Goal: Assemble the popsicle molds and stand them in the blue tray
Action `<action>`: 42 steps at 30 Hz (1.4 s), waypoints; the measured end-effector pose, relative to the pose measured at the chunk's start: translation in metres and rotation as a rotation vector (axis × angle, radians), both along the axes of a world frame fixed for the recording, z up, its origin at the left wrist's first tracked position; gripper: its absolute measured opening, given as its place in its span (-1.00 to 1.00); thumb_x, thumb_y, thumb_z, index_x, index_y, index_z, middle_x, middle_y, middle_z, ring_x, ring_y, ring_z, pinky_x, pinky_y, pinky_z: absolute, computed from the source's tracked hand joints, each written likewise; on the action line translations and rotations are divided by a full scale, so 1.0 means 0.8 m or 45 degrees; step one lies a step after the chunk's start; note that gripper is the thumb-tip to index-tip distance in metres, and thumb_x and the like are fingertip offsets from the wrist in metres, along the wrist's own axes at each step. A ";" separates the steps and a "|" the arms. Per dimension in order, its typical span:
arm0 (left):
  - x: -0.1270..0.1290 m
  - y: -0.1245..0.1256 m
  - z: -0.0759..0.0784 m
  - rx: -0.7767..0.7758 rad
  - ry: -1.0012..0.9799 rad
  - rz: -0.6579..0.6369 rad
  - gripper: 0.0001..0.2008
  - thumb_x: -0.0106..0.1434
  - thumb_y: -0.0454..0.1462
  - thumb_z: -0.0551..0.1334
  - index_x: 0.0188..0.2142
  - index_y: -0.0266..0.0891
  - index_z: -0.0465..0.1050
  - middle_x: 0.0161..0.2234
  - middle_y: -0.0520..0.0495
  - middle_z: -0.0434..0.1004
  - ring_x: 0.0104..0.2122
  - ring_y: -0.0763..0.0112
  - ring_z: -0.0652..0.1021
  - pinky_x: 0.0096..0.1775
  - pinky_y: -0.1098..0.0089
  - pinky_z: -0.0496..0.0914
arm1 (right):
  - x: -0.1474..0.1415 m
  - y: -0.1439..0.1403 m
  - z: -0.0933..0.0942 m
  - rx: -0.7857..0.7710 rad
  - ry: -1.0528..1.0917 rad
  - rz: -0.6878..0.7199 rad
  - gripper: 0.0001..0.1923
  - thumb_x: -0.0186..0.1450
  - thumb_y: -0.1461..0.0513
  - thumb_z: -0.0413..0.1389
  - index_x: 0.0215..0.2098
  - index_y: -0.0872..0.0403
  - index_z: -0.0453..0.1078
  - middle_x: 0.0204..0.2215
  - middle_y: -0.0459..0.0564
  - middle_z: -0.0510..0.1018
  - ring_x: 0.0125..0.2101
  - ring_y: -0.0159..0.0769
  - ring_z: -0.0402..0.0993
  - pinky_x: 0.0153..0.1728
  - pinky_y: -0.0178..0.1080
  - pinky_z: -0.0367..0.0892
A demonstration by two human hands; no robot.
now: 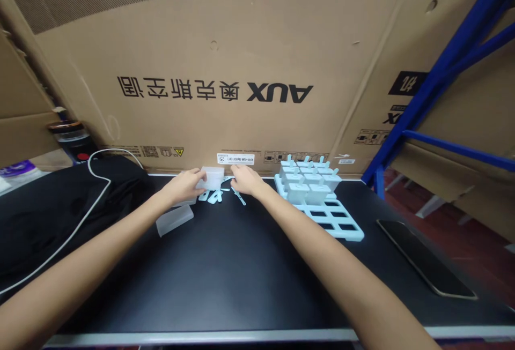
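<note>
**A:** How far along are you with the popsicle tray (340, 228)?

**B:** Judging from how it lies just right of your right hand (246, 179), roughly half done: the rows nearer the cardboard box (225, 44) carry filled moulds (308, 178) with their sticks up, and the slots nearest you are open. Past your fingertips, between both hands, a few loose sticks (213, 196) lie on the counter (225, 280).

**A:** And your hands themselves?

**B:** Your left hand (184, 185) is closed around a translucent mould cup (212, 177), held just above the counter; your right hand touches the same cup from the other side, fingers curled, though whether it pinches a stick I cannot tell. Another clear cup (174, 220) lies on its side just below your left wrist.

**A:** Any writing?

**B:** The box beyond your hands reads "AUX", printed upside down, with Chinese characters beside it. A small white label (235, 158) right behind your hands shows "25"; the rest is too small. A dark phone (426, 258) lies well right of the tray.
</note>
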State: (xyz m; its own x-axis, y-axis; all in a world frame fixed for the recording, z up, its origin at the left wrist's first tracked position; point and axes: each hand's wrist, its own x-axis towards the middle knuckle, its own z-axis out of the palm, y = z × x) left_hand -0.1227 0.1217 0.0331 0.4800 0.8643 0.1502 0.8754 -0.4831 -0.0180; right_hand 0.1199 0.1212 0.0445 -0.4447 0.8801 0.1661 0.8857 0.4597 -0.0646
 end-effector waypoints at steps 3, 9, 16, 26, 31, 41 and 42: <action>-0.010 -0.003 -0.002 0.013 -0.037 -0.038 -0.73 0.28 -0.11 0.14 -0.09 -0.16 0.36 -0.07 -0.14 0.47 -0.17 0.15 0.57 -0.11 0.21 0.42 | -0.028 0.021 -0.001 0.006 0.006 0.062 -0.68 0.29 0.26 0.02 0.02 0.13 0.30 0.05 0.18 0.42 0.07 -0.09 0.33 -0.03 -0.13 0.35; -0.058 -0.013 -0.018 0.261 -0.312 -0.027 -0.69 0.36 -0.07 0.06 -0.05 -0.18 0.38 -0.02 -0.13 0.51 -0.06 0.19 0.56 0.00 0.20 0.44 | -0.058 0.042 -0.021 0.015 0.053 0.034 -0.62 0.30 0.19 0.07 0.06 0.14 0.26 0.07 0.25 0.36 0.08 -0.01 0.29 -0.09 -0.05 0.39; -0.061 -0.054 -0.023 0.378 -0.477 -0.186 -0.69 0.36 -0.02 0.13 -0.06 -0.11 0.42 -0.05 -0.04 0.57 -0.05 0.28 0.58 0.06 0.25 0.45 | -0.052 0.043 -0.028 0.031 0.089 0.036 -0.61 0.31 0.15 0.08 0.07 0.08 0.24 0.04 0.17 0.42 0.11 -0.03 0.25 -0.08 -0.07 0.36; -0.006 -0.110 -0.026 0.238 -0.044 -0.407 -0.76 0.45 -0.13 0.02 -0.07 -0.12 0.39 0.03 -0.06 0.52 -0.09 0.29 0.59 -0.19 0.33 0.51 | 0.037 -0.012 0.004 0.132 0.315 -0.051 -0.81 0.29 0.15 -0.01 -0.20 0.09 0.27 -0.32 0.05 0.51 -0.33 -0.24 0.40 -0.34 -0.23 0.24; 0.011 -0.112 -0.015 0.145 -0.007 -0.456 -0.72 0.44 -0.10 0.01 -0.16 -0.15 0.42 -0.11 -0.08 0.55 -0.16 0.22 0.55 -0.11 0.20 0.45 | 0.084 -0.085 -0.005 -0.070 0.719 0.030 -0.76 0.17 0.15 0.12 -0.43 0.03 0.11 -0.55 -0.18 0.34 -0.54 -0.43 0.24 -0.49 -0.34 0.14; 0.106 -0.141 -0.007 0.098 -0.862 -0.571 -0.74 0.32 -0.18 0.22 -0.04 -0.20 0.35 -0.07 -0.17 0.48 -0.07 0.22 0.49 -0.05 0.20 0.42 | 0.081 -0.130 -0.001 -0.490 0.704 0.673 -0.77 0.19 0.33 0.09 -0.17 0.07 0.31 -0.33 -0.12 0.46 -0.40 -0.43 0.36 -0.36 -0.37 0.30; 0.112 -0.144 -0.009 0.178 -0.894 -0.638 -0.80 0.28 -0.22 0.24 -0.14 -0.21 0.36 -0.12 -0.18 0.48 -0.11 0.22 0.49 -0.09 0.20 0.42 | 0.082 -0.123 -0.002 -0.428 0.626 0.638 -0.73 0.16 0.37 0.07 -0.15 0.08 0.32 -0.30 -0.10 0.48 -0.35 -0.40 0.39 -0.31 -0.36 0.31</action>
State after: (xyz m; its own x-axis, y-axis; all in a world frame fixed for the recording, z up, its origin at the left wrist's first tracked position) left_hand -0.0328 0.0067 0.0255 0.5556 0.5278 0.6425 0.3913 -0.8478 0.3580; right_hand 0.1857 0.0227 0.0432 -0.7472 0.6315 0.2071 0.4107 0.6837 -0.6032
